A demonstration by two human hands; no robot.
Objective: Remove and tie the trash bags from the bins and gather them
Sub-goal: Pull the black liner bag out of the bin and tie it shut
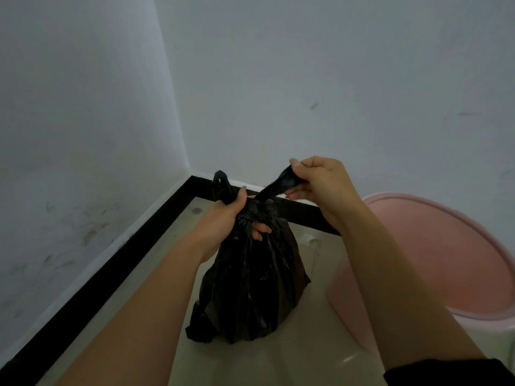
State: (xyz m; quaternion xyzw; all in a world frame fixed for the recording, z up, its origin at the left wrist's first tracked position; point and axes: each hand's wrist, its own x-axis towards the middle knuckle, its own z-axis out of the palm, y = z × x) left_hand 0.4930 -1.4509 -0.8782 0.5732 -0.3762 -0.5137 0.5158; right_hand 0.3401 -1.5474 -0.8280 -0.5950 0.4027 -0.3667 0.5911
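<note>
A full black trash bag (pixel 250 288) stands on the pale tiled floor in the room's corner. My left hand (pixel 225 218) grips the bag's gathered neck, and one loose black end sticks up behind it. My right hand (pixel 320 185) pinches the other twisted end of the bag and holds it up and to the right of the neck. A pink plastic bin (pixel 434 263) stands to the right of the bag, with no liner visible inside it.
White walls (pixel 306 79) meet in a corner right behind the bag, with a black skirting strip (pixel 111 260) along their base. The tiled floor (pixel 301 358) runs toward me between the skirting and the bin.
</note>
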